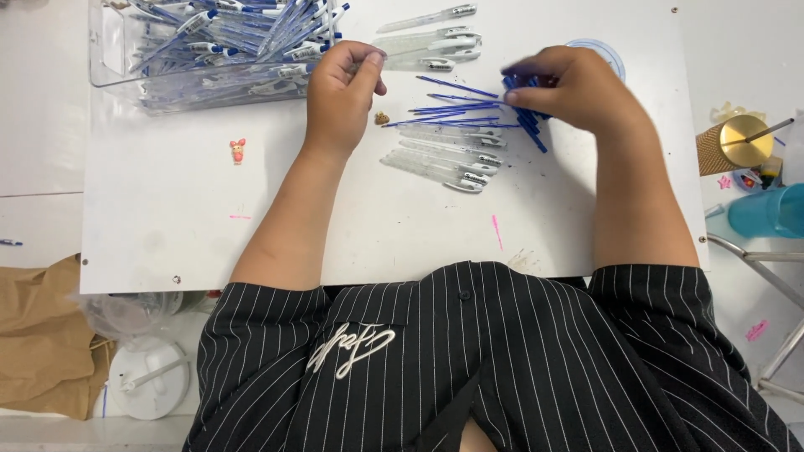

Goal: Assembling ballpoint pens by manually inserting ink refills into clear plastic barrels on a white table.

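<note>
White surface (167,218) takes up most of the view, with a person in a black pinstriped shirt (469,360) leaning over its near edge. Clear plastic bin (113,71) sits at the far left corner, full of blue-and-white pens (243,33). Brown paper bag (42,335) lies off the surface, lower left, next to a round white lid (149,381). Teal cup (770,211) and a gold cylinder (733,144) sit off the right edge. Right hand (578,88) is at the far centre-right, grip closed round a bundle of blue refills (526,113), their ends sticking out under the fingers. More loose blue refills (456,109) fan out on the surface just left of that hand, between the two hands. Left hand (342,92) is curled into a loose fist just beside the bin; cannot tell if anything is inside it. Clear empty pen barrels lie in two groups: one (448,159) just below the loose refills, one (431,42) beyond them. Small pink figurine (238,151) stands alone left of the left forearm, and a tiny brown piece (382,118) lies near the left hand.
</note>
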